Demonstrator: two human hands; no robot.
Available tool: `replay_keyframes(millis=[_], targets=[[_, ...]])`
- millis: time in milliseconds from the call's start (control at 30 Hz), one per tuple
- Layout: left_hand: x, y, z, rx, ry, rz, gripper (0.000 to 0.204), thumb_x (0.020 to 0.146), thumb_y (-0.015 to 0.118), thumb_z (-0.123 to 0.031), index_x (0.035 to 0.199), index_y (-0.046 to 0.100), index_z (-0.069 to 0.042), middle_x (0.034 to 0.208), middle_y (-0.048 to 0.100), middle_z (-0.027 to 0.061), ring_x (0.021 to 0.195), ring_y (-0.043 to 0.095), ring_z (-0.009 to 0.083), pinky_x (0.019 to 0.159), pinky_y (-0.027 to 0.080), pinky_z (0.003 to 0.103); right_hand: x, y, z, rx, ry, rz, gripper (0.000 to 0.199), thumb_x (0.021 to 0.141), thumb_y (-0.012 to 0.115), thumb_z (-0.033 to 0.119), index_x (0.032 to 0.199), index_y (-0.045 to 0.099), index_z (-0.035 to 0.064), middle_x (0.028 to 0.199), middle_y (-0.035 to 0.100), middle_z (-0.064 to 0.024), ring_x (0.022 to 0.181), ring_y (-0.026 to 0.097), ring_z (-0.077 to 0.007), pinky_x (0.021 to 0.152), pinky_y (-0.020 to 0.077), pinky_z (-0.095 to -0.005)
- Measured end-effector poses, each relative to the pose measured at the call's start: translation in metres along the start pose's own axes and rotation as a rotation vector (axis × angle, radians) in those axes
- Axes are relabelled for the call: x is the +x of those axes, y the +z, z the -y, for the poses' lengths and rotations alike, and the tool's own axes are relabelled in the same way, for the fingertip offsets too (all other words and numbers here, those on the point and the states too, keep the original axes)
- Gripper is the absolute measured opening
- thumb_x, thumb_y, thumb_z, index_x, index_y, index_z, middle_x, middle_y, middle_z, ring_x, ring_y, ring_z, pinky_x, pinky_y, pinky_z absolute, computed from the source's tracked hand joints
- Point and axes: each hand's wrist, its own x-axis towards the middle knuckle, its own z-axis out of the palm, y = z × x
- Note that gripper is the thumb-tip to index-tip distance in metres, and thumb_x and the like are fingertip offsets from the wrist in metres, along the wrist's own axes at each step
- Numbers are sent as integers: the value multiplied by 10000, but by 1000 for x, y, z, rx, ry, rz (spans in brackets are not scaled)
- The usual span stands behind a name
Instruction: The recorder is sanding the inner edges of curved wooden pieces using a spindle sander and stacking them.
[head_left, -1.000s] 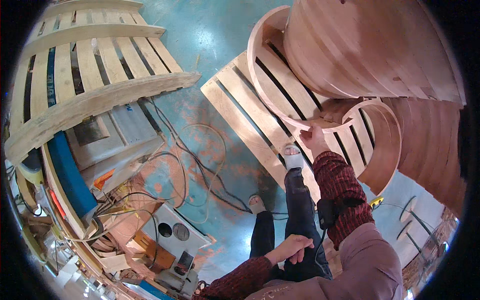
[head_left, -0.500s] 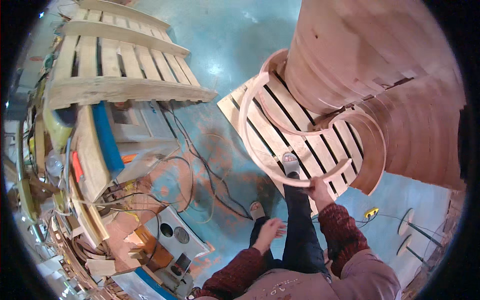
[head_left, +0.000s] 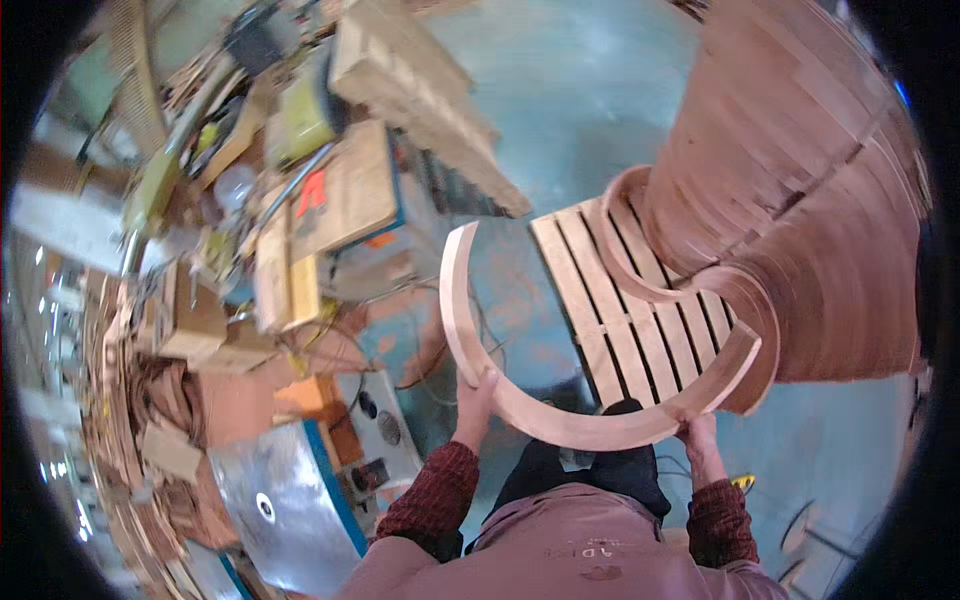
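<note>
- Over blue floor (head_left: 560,95), with slatted pallet (head_left: 605,335) at right.
- Holding curved wooden strip (head_left: 580,430) at near centre.
- Clasped by left grip (head_left: 475,403) at left, by right grip (head_left: 701,437) toward right end.

A woodworking shop, I'm seeing now: slatted pallet (head_left: 602,300) on the floor, tall stacks of curved wood (head_left: 850,250) to its right, metal tabletop (head_left: 300,470) and heaped offcuts (head_left: 165,395) off to its left.
</note>
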Motion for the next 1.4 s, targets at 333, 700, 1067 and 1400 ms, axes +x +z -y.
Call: replay_keyframes(millis=[333, 700, 1067, 1400], targets=[[-177, -91, 13, -539, 182, -397, 367, 988, 682, -105, 1321, 554, -19, 1156, 637, 66, 1036, 633, 178, 906, 533, 353, -136, 53, 52, -209, -515, 266, 424, 879, 575, 59, 1273, 585, -95, 1151, 663, -112, 1051, 650, -187, 906, 531, -329], [-387, -186, 26, -563, 169, -713, 264, 938, 666, -79, 1182, 572, -41, 1028, 599, 39, 931, 599, 175, 826, 508, 366, -234, 82, -75, -74, -560, 563, 706, 876, 598, 66, 1538, 362, -1, 1307, 557, -118, 1177, 567, -234, 1031, 470, -379], [-497, -369, 58, -402, 115, -1110, 447, 923, 650, -50, 1355, 547, 9, 1109, 638, 89, 987, 623, 202, 844, 521, 378, -391, 190, -179, -268, -447, 740, 885, 779, 587, -57, 1610, 294, 22, 1238, 545, -82, 1050, 576, -188, 919, 500, -304], [-486, -593, 37, 41, 258, -983, 400, 1093, 481, -232, 1392, 549, 23, 1080, 629, 67, 956, 577, 180, 879, 480, 346, -452, 286, -268, -402, -381, 639, 625, 805, 620, -3, 1413, 475, 7, 1076, 572, -63, 956, 600, -202, 838, 507, -353]])
